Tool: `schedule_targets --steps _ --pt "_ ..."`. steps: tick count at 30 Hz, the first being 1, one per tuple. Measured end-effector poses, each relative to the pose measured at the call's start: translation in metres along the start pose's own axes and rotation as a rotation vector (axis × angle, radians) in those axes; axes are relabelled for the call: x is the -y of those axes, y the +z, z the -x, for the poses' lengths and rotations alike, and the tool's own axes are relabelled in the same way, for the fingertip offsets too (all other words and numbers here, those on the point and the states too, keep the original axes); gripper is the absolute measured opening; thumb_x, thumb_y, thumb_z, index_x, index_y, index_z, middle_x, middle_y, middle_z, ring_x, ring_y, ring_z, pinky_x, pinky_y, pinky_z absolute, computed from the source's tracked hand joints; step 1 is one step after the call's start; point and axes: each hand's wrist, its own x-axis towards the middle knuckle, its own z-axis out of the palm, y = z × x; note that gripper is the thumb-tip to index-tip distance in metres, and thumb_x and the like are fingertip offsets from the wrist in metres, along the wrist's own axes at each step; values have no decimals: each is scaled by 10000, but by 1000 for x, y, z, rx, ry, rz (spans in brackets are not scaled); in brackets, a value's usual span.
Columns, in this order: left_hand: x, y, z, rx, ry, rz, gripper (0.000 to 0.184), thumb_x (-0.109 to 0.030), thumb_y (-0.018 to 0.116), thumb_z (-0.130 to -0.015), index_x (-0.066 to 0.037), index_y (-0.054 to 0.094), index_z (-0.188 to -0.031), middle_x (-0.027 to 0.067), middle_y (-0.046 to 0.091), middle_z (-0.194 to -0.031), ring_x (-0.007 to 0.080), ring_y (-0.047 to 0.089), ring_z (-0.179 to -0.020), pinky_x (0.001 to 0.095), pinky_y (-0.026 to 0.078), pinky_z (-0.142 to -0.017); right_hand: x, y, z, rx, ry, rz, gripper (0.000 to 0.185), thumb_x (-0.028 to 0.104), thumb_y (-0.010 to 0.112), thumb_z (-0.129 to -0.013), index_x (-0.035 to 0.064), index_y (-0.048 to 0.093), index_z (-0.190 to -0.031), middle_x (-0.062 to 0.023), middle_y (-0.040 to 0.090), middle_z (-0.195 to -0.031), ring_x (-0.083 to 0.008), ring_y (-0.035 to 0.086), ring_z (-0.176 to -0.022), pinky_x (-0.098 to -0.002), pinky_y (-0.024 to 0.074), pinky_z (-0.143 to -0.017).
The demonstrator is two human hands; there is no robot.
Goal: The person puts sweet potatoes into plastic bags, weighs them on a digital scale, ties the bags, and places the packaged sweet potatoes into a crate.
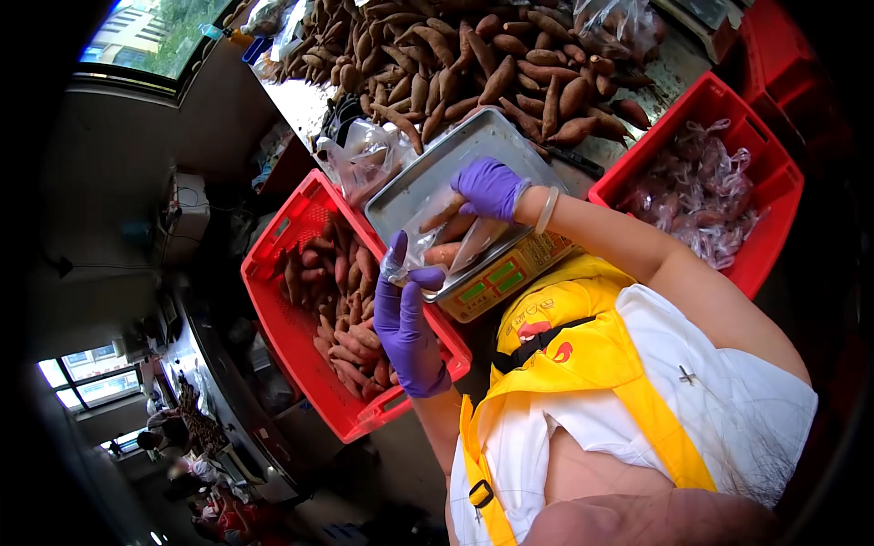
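Note:
A clear plastic bag (478, 238) with several sweet potatoes (444, 254) in it lies on the metal pan (410, 187) of a weighing scale (496, 282). My left hand (407, 328), in a purple glove, pinches the bag's near left edge between thumb and forefinger, its other fingers stretched out. My right hand (492, 188), gloved too, is closed at the bag's other side, above the pan. One sweet potato's end reaches up to its fingers; whether they also grip that is hidden.
Loose sweet potatoes (437, 55) are heaped on the table beyond the scale. A red crate (273, 300) of sweet potatoes stands at left, another red crate (774, 218) with tied bags at right. A plastic bag (369, 155) sits beside the pan. Other people (214, 510) are far off at lower left.

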Motion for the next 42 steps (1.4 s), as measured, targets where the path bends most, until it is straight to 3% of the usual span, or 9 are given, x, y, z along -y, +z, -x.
schedule_targets --steps 4,8,18,23,25,27,33,36,42 --pt "-6 3 0 -26 -10 -61 493 -232 545 -959 21 470 -1376 45 642 -930 116 547 -878 250 406 -856 -5 -10 15 -63 17 -60 369 356 634 -846 62 686 -1063 -201 673 -920 -368 648 -847 -408 506 -788" --pt "4 -7 1 -92 41 -105 470 -219 525 -965 23 483 -1365 68 648 -1009 116 558 -892 250 415 -873 -47 -45 62 -89 183 -1129 374 332 641 -924 7 648 -1108 -35 671 -929 -87 607 -849 -245 500 -783" --pt "31 -36 12 -401 175 -595 404 -202 720 -868 14 618 -1193 86 641 -1008 180 576 -922 301 446 -852 -181 -44 113 -724 581 -1587 350 309 589 -959 34 627 -1172 -31 672 -1088 -58 584 -807 -199 469 -685" --pt "17 -10 3 -406 270 -645 485 -263 788 -803 7 627 -1171 72 642 -996 181 561 -914 306 438 -825 -238 -66 65 -647 258 -1771 339 195 598 -955 10 565 -1237 -71 640 -1173 -151 622 -1052 -235 503 -915" --pt "20 -4 -2 -336 253 -840 487 -260 800 -789 7 632 -1160 68 647 -1000 162 564 -913 287 442 -812 -125 -143 40 -243 119 -1709 422 286 630 -933 20 537 -1248 -5 675 -784 -49 455 -535 -228 384 -489" --pt "25 0 -2 -299 215 -972 435 -227 795 -797 14 643 -1127 60 658 -992 142 577 -900 265 451 -795 -138 -122 43 -691 73 -671 340 166 599 -952 27 561 -1260 -54 636 -1186 -137 603 -1094 -234 495 -923" --pt "14 2 9 12 -204 256 195 -100 622 -915 34 667 -1049 72 677 -954 100 571 -765 220 440 -720 12 -16 44 -181 -253 -287 222 219 692 -832 95 684 -1017 -171 666 -934 -371 632 -887 -395 512 -799" --pt "11 -7 16 16 -174 292 327 -174 603 -936 46 609 -1177 35 640 -894 82 538 -775 214 411 -744 0 12 14 145 180 -35 311 310 714 -763 62 701 -949 -194 675 -912 -374 645 -882 -411 510 -801" --pt "35 -32 18 -75 -140 426 400 -206 523 -985 40 533 -1301 -17 569 -788 53 511 -783 185 383 -796 2 -6 12 117 -22 67 355 412 628 -828 70 710 -877 -194 664 -849 -392 637 -789 -444 507 -717"
